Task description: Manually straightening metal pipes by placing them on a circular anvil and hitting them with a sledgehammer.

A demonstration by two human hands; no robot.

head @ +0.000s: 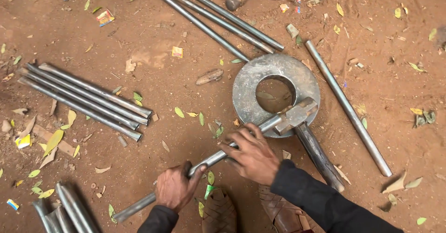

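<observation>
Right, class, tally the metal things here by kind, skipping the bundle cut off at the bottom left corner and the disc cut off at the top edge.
Steel rods: 9
Hammers: 2
Flat steel ring: 1
Total: 12

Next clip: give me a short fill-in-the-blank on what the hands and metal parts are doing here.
1. Both hands, the left hand and the right hand, grip one long grey metal ____.
2. Its far end rests on the flat round steel ring, beside the ____ head.
3. A bundle of grey metal rods lies on the reddish ____.
Missing words: rod; hammer; dirt
</observation>
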